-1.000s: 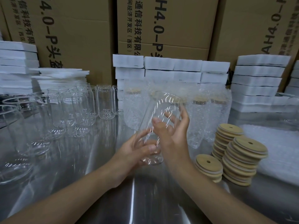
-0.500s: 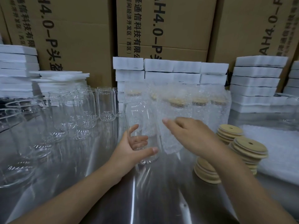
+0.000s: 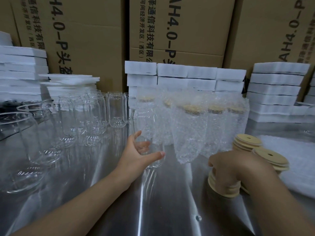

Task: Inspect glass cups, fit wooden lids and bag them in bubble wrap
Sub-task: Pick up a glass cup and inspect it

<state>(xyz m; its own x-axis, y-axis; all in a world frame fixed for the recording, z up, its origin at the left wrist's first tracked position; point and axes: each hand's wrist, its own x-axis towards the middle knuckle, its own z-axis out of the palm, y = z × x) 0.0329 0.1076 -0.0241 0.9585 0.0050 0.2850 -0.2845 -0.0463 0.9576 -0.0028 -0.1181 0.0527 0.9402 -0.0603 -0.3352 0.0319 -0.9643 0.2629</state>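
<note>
Loosely half-open, left hand (image 3: 135,155) round glass cup (image 3: 148,122).

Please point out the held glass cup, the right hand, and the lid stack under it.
glass cup (image 3: 146,120): head view, upper wall.
right hand (image 3: 231,167): head view, its back.
lid stack (image 3: 226,193): head view, lower front edge.

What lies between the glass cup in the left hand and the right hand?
In the head view, a bubble-wrapped cup stands between the glass cup and the right hand on the lids.
</note>
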